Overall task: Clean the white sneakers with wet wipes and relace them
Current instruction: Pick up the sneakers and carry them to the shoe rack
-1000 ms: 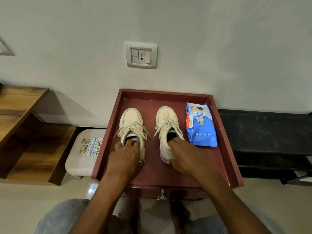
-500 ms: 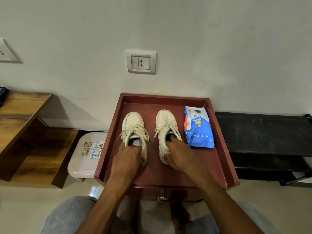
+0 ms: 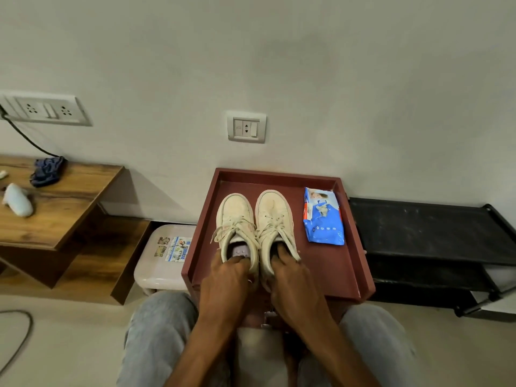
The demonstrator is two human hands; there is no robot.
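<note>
Two sneakers, left (image 3: 236,219) and right (image 3: 275,219), lie on the red surface (image 3: 335,269), toes toward the far wall, long axes near to far. They now touch side by side; earlier a gap parted them. Left hand (image 3: 226,286) and right hand (image 3: 293,286) grip the heels, fingers (image 3: 282,254) hooked inside. Wipes (image 3: 324,219) lie just right.

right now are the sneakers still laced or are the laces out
Laced. Both sneakers, left and right, show laces crossing the tongues and tied near the openings; neither is unthreaded yet.
</note>
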